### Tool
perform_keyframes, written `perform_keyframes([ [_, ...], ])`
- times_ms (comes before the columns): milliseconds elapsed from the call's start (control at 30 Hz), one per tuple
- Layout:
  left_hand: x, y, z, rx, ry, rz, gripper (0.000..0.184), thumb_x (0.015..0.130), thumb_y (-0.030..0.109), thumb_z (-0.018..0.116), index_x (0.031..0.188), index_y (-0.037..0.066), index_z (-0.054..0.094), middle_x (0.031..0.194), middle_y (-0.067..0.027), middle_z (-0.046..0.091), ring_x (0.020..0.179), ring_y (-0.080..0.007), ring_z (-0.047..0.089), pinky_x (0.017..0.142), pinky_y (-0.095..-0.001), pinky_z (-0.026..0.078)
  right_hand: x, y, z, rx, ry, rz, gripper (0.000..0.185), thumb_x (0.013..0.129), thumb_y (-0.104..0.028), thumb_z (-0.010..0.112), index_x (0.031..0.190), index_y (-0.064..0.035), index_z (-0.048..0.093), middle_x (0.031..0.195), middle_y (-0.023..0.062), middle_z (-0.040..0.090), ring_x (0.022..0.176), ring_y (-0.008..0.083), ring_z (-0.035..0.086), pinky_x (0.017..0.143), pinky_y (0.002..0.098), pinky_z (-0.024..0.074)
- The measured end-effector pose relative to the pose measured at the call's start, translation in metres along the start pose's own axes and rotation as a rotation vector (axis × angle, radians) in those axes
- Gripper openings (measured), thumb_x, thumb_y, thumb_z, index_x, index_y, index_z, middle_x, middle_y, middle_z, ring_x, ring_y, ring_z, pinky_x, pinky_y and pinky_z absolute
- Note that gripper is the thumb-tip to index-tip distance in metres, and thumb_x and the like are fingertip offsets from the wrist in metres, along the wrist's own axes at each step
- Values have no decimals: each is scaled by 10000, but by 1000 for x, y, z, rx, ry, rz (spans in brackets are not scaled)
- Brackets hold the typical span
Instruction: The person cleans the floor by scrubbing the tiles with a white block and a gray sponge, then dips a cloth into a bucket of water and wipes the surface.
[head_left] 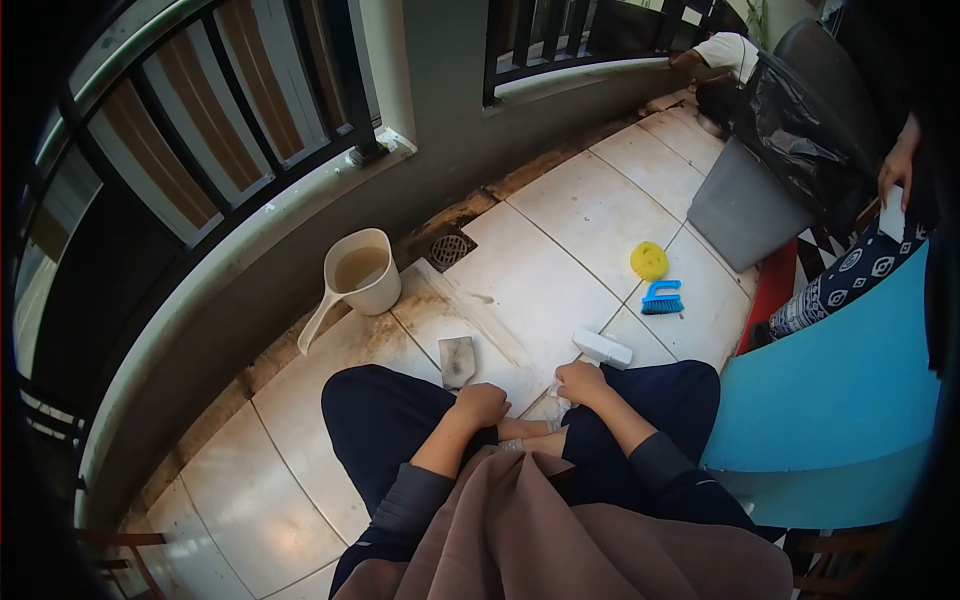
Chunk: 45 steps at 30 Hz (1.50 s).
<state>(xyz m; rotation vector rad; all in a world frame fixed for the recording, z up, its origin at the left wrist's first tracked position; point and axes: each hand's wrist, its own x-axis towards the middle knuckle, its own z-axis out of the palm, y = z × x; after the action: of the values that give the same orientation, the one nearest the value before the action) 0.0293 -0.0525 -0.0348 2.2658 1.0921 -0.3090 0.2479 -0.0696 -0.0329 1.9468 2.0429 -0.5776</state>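
Observation:
My left hand (pixel 482 405) is closed in front of my left shin; whether anything is inside it is hidden. Just beyond it a dirty, greyish sponge block (pixel 457 362) lies on the tiles. My right hand (pixel 580 383) is also closed, near my right knee, with a whitish scrap (pixel 557 398) showing under its fingers; its kind is unclear. Right behind that hand is a clean white block (pixel 603 348), perhaps a sponge. Farther out are a blue scrubbing brush (pixel 662 298) and a round yellow sponge (pixel 649 261).
A cream dipper (pixel 378 292) of cloudy water stands left, near a floor drain (pixel 449 248). A low wall with railings (pixel 230 110) curves along the left. A grey bin (pixel 748 205), blue surface (pixel 830 400) and another person's hand (pixel 897 175) are right; someone crouches at the back.

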Motion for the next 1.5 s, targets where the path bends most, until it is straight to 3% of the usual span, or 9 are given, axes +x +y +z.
perform_keyframes([
  [67,-2,1,0,19,-10,-1,317,831,329,507,883,61,668,930,-156,644,894,-311,611,763,-408,479,0,2,-18,194,220,-5,134,694,-164,621,781,-69,585,789,87,619,744,298,613,640,433,490],
  [167,0,3,0,23,-16,4,318,830,332,512,885,60,668,934,-151,646,888,-306,616,759,-404,482,6,-11,-30,141,705,-212,83,727,-123,588,796,-96,552,764,48,561,758,255,579,604,421,458],
  [300,6,1,3,24,-35,-5,313,831,330,518,891,63,670,933,-139,651,882,-296,623,753,-402,484,13,-19,-7,-184,600,-390,157,689,-101,576,845,-122,567,861,16,533,877,190,523,666,350,400],
  [400,3,3,1,35,-50,-15,303,834,329,524,887,71,674,933,-132,653,888,-282,626,740,-397,485,7,-19,9,-106,507,-476,208,684,-114,583,891,-120,567,867,3,535,858,193,521,668,382,397],
  [433,1,4,0,34,-47,-24,298,833,330,529,883,76,676,930,-127,655,888,-277,626,735,-393,482,3,-18,6,-93,379,-430,322,715,-157,594,1032,-105,570,1050,25,552,1008,205,505,748,397,400],
  [533,-3,11,-3,38,-49,-31,285,828,335,545,870,88,681,919,-116,659,880,-263,630,724,-383,472,-4,-23,0,-99,434,-537,508,782,-253,583,1245,-82,464,1324,74,419,1241,222,365,932,409,349],
  [633,-3,13,-5,57,-46,-22,291,828,345,542,866,94,682,899,-108,662,858,-259,635,718,-384,472,4,-17,12,-167,232,-605,672,830,-383,534,1369,-64,292,1469,87,193,1357,224,170,1069,410,199],
  [833,-2,14,-10,77,-66,-3,317,838,357,517,875,87,680,864,-105,664,830,-260,639,706,-394,478,35,-19,24,-189,197,-629,735,843,-482,464,1390,-56,221,1479,86,151,1366,231,133,1099,415,119],
  [1500,12,19,-3,100,-167,6,252,811,333,567,828,112,688,815,-57,656,801,-222,605,647,-353,433,192,-95,-13,-201,259,-475,660,911,-486,296,1428,-113,123,1500,29,51,1379,190,35,1099,465,1],
])
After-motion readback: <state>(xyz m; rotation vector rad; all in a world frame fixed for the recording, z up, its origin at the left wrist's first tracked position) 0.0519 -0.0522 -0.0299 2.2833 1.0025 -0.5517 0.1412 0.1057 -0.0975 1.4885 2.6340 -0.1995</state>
